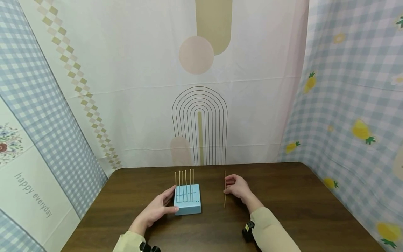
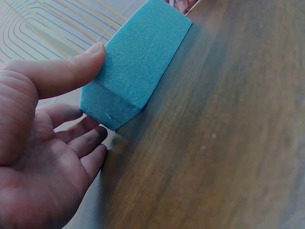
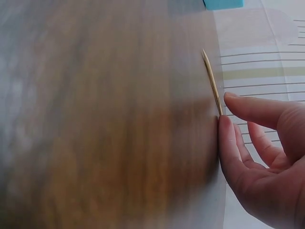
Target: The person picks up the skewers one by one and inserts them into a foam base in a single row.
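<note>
A light blue foam block [image 1: 188, 209] sits on the table with several thin wooden sticks [image 1: 185, 185] standing upright in it. My left hand [image 1: 157, 208] holds the block at its left side. In the left wrist view the thumb [image 2: 83, 71] lies against the block's upper edge, and the other fingers are at its end. To the right of the block, my right hand [image 1: 238, 187] pinches a single wooden stick [image 1: 225, 201] between thumb and fingers. The right wrist view shows that stick's pointed end [image 3: 209, 76] beyond the fingertips.
Dark brown wood forms the tabletop [image 1: 283, 196]. A white patterned cloth [image 1: 141, 115] hangs behind its far edge, with checked cloths [image 1: 346, 105] at the sides. Brown table surface lies between the block and the right hand.
</note>
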Action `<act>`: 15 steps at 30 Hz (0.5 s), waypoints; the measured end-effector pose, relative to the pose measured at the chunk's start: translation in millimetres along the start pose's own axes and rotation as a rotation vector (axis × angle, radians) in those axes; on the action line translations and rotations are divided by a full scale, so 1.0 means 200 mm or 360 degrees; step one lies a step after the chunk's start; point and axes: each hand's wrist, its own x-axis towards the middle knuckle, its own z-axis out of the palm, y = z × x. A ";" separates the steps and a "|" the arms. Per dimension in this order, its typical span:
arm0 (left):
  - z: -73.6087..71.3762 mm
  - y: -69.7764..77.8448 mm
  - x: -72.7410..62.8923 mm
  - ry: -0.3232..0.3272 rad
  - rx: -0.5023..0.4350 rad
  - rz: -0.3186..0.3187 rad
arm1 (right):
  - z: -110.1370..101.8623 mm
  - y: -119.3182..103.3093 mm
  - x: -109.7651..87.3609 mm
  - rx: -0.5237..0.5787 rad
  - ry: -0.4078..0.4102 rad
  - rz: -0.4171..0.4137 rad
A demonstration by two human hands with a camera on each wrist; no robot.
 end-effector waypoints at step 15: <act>0.00 0.01 0.00 0.0007 0.0016 -0.0009 | 0.03 -0.01 0.00 -0.0145 0.0015 0.0009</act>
